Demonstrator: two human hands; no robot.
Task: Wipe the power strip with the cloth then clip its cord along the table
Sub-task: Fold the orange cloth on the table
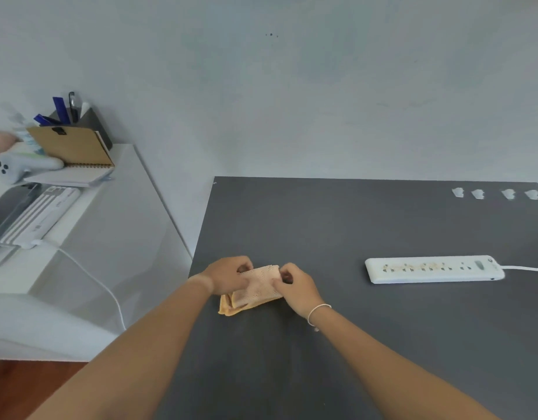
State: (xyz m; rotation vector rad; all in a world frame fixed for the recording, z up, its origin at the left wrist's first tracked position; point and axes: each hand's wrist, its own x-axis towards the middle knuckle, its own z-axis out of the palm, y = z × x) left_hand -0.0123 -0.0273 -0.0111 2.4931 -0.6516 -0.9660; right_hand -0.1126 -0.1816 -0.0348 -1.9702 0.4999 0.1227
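A folded pale orange cloth [255, 287] sits at the left side of the dark grey table [352, 225]. My left hand [228, 275] pinches its left top edge and my right hand [295, 286] pinches its right edge, lifting the upper layer. A white power strip [432, 269] with brownish marks around its sockets lies flat to the right, apart from both hands. Its white cord [528, 269] runs off the right edge of view. Several small white cord clips [478, 194] stand in a row near the table's far right edge.
A white side unit [89, 237] stands left of the table with notebooks, a pen holder [79, 116], a game controller [10, 169], a white device and a cable trailing down. A plain wall lies behind. Wooden floor shows at bottom left.
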